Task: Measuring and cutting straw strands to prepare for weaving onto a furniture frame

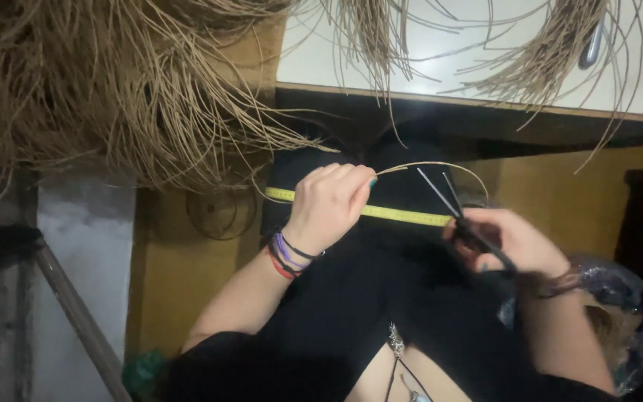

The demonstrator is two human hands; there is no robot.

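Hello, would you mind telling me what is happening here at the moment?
A person is working with thin tan reed strands. The left hand pinches one strand, which arcs over a yellow measuring tape lying across the person's dark-clothed lap. The right hand holds black scissors, blades open and pointing up beside the strand. Large bundles of the same reed hang from the white table above.
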